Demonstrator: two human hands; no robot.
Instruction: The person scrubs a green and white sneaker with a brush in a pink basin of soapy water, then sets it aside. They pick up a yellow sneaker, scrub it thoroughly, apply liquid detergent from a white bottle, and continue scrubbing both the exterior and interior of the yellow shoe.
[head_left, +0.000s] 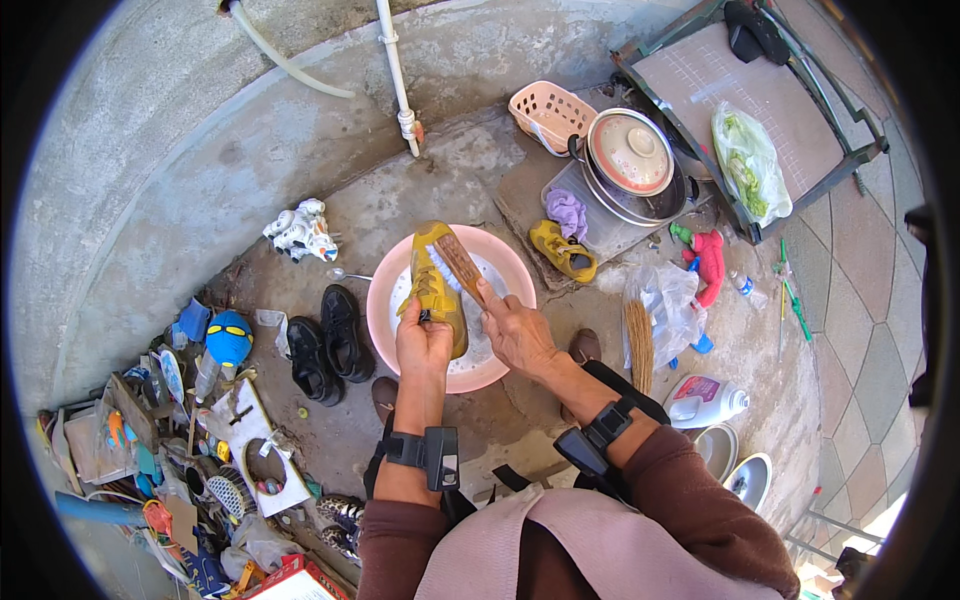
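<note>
Above a pink plastic basin of sudsy water, my left hand grips a yellow-brown shoe near its ankle end, the toe pointing away from me. My right hand holds a wooden scrub brush by its handle. The white bristles lie against or just over the shoe's side; I cannot tell if they touch. A matching yellow shoe rests on the ground right of the basin, beside a purple cloth.
Black shoes and a spoon lie left of the basin. A white toy robot sits near the wall. At right are a lidded pot, a straw whisk and a detergent jug. Clutter fills the lower left.
</note>
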